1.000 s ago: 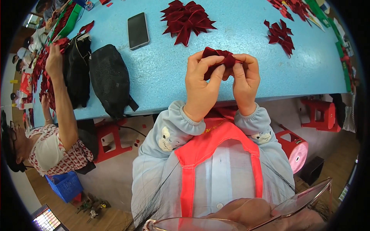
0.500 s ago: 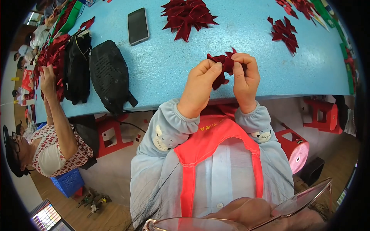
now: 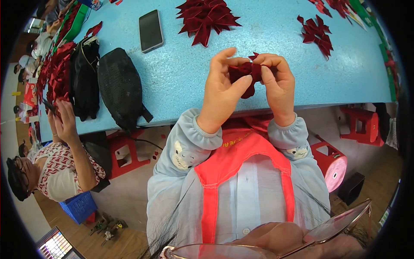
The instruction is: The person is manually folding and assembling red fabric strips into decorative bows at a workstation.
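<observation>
A dark red velvet ribbon bow [image 3: 249,74] is between my two hands, just above the near edge of the blue table. My left hand [image 3: 225,88] pinches its left side low down with the thumb; the index finger is lifted away. On the other side, the thumb and fingers of my right hand [image 3: 278,82] close on the bow near its middle. One pointed ribbon tip sticks up behind the fingers. Part of the bow is covered by my fingers. Beyond my hands lies a heap of similar red bows [image 3: 207,20], and a smaller group of bows [image 3: 317,35] rests at the right.
A phone [image 3: 151,31] and two black pouches [image 3: 120,84] lie on the blue table [image 3: 181,82] to the left. At far left a co-worker [image 3: 64,159] handles items beside a long pile of red ribbon [image 3: 60,71]. Red stools [image 3: 362,125] stand under the table edge.
My left index finger has lifted and the left hand has opened wider around the bow. The bow has turned slightly. The co-worker's hands have come down and closer together.
</observation>
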A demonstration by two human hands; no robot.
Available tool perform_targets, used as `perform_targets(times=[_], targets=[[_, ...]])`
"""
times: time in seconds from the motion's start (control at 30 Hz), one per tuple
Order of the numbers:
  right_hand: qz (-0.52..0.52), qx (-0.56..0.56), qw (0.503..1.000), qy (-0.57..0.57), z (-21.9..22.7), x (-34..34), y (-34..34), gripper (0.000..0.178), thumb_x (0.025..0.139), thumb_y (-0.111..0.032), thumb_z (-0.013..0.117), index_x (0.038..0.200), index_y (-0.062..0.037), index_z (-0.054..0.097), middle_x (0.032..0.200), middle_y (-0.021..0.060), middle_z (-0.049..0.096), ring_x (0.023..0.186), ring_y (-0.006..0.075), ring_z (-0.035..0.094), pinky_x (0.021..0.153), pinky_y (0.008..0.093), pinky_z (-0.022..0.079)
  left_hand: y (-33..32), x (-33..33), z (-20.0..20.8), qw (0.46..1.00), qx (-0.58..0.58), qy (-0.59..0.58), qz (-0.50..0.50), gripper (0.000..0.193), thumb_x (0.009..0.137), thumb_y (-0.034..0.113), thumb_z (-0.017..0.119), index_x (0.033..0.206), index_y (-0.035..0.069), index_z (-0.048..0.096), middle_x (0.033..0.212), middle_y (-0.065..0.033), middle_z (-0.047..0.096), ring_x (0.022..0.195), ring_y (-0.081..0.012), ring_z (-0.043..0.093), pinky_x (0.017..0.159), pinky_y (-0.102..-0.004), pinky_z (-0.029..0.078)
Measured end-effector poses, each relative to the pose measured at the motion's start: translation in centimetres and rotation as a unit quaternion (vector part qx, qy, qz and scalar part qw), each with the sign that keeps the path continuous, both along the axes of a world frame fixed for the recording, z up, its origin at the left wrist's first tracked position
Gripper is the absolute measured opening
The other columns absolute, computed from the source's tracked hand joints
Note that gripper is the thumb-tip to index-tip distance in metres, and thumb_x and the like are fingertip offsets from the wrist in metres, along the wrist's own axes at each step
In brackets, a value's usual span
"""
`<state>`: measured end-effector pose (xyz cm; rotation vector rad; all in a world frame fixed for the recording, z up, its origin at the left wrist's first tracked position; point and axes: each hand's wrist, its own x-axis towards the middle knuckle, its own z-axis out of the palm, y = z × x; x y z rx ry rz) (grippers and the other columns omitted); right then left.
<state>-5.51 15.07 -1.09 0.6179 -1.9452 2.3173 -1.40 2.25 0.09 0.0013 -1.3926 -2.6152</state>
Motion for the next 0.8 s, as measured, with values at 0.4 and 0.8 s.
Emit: perform_targets(times=[0.4, 0.8], targets=[[-0.001, 0.026, 1.000, 0.015, 0.1, 0.8, -0.8, 0.005, 0.092, -0.005, 0.044, 0.096, -0.0022, 0.045, 0.095, 0.0073, 0.058, 0.068, 0.0056, 0.049, 0.057, 0.0188, 0.041, -0.6, -0.2, -0.6, 0.996, -0.049, -0.038, -0.057, 0.020, 0.079, 0.002, 0.061, 0.096, 0.001, 0.052, 0.083, -0.0047, 0.059, 0.075, -0.0119, 0.060, 0.067, -0.0245, 0.050], [-0.011, -0.005, 1.000, 0.008, -0.4, 0.6, -1.0, 0.007, 0.091, -0.007, 0.047, 0.094, -0.0012, 0.045, 0.082, 0.0057, 0.061, 0.062, 0.0074, 0.053, 0.054, 0.0206, 0.045, -1.1, 0.1, -1.3, 0.992, -0.098, -0.052, -0.053, 0.017, 0.084, 0.004, 0.056, 0.100, -0.001, 0.051, 0.088, -0.0082, 0.059, 0.080, -0.0151, 0.059, 0.066, -0.0291, 0.052]])
